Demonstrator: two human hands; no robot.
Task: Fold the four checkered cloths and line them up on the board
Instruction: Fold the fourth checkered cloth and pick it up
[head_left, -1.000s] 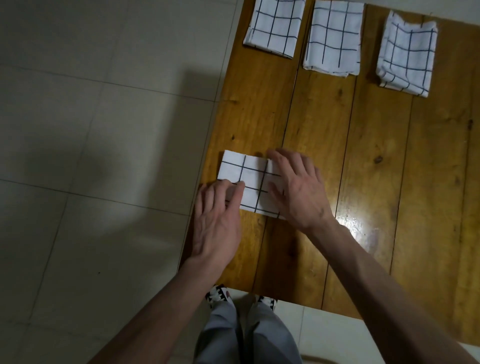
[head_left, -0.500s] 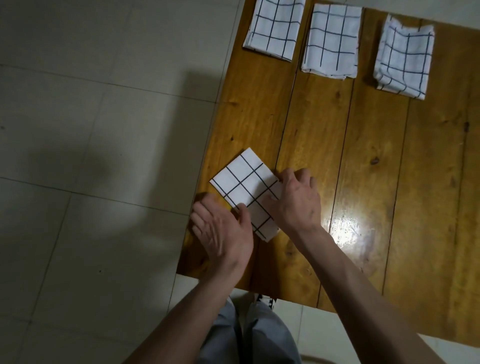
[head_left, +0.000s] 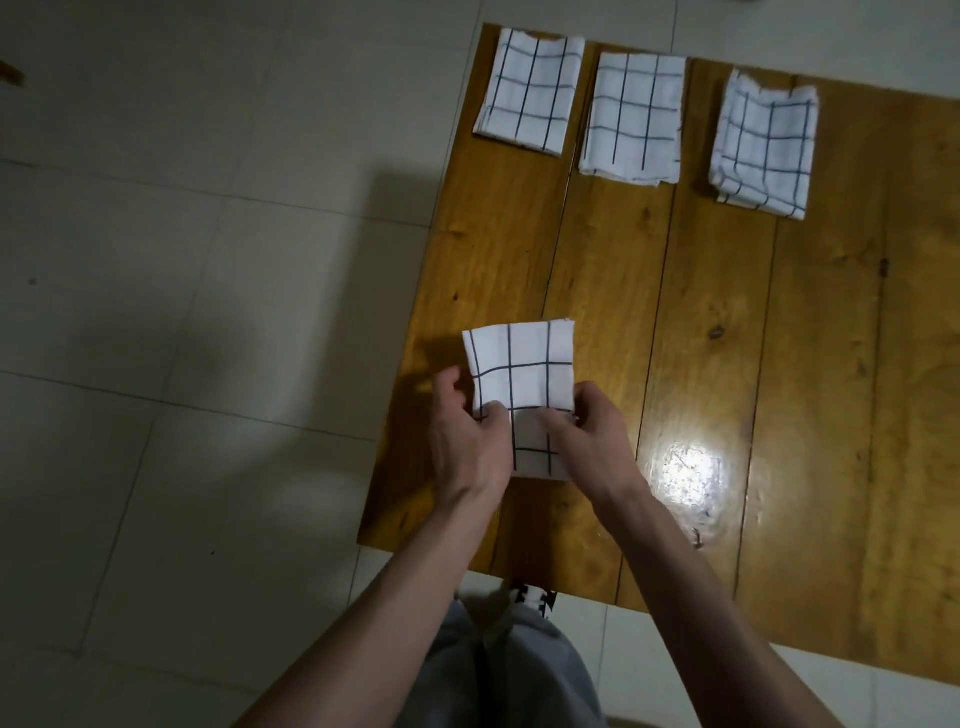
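Wooden board (head_left: 779, 364) carries three folded cloths (head_left: 632, 118) in a row along its far edge, while the fourth cloth (head_left: 519, 374) lies near the near-left corner, long axis pointing away, pinched at both near sides by left hand (head_left: 467, 441) and right hand (head_left: 592, 436), equally close.

Far edge: three folded cloths (head_left: 528, 93) (head_left: 632, 118) (head_left: 762, 148) are occupying the board's (head_left: 810, 364) left and middle.
Far-right corner: bare wood is lying open.
Middle band: bare planks are lying open.
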